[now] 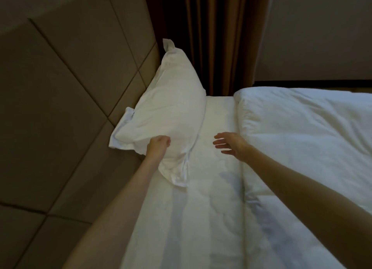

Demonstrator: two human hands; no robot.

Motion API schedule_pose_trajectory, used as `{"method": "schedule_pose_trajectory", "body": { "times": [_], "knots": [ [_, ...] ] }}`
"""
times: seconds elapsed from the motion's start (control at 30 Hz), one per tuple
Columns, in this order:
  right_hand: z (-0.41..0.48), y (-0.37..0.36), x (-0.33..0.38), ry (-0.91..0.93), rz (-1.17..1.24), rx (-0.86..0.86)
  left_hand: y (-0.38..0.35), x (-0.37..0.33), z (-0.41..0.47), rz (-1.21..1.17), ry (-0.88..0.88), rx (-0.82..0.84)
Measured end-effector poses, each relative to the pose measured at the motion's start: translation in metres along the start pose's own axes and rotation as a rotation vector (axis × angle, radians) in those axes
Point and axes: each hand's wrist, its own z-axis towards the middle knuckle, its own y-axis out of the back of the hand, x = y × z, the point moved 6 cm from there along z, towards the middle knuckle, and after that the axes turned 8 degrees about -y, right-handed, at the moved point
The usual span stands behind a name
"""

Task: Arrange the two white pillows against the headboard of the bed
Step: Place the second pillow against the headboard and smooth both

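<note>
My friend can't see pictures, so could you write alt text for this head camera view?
A person's left hand grips a white pillow propped against a padded headboard, while the open right hand hovers over the white sheet. A folded duvet lies to the right.

Dim warm light, soft blur, wide-angle warp (esp. edges)

Setting: bedroom, hotel-like. Evidence: bed with white sheet [211,208] and folded white duvet [312,131]; 1 white pillow [167,115] leaning on a padded, panelled headboard [66,83]; brown floor-length curtain [217,37] behind. Lighting dim.
</note>
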Motion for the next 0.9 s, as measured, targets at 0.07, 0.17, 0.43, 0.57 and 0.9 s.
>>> {"method": "schedule_pose_trajectory", "body": {
  "times": [0.07,0.17,0.43,0.57,0.9],
  "knots": [
    [-0.028,0.019,-0.014,0.002,0.018,-0.020,-0.014,0.000,-0.027,-0.128,0.031,0.008],
    [-0.060,0.043,-0.037,0.000,0.050,-0.066,-0.034,-0.003,-0.062,-0.241,0.034,0.042],
    [-0.130,0.095,-0.099,0.005,0.139,-0.138,-0.087,-0.003,-0.152,-0.316,0.018,0.124],
    [-0.155,0.123,-0.134,-0.009,0.193,-0.164,-0.121,0.009,-0.184,-0.297,0.051,0.204],
    [-0.222,0.263,-0.226,-0.039,0.342,-0.320,-0.255,0.002,-0.269,-0.145,0.026,0.401]
  ]
}}
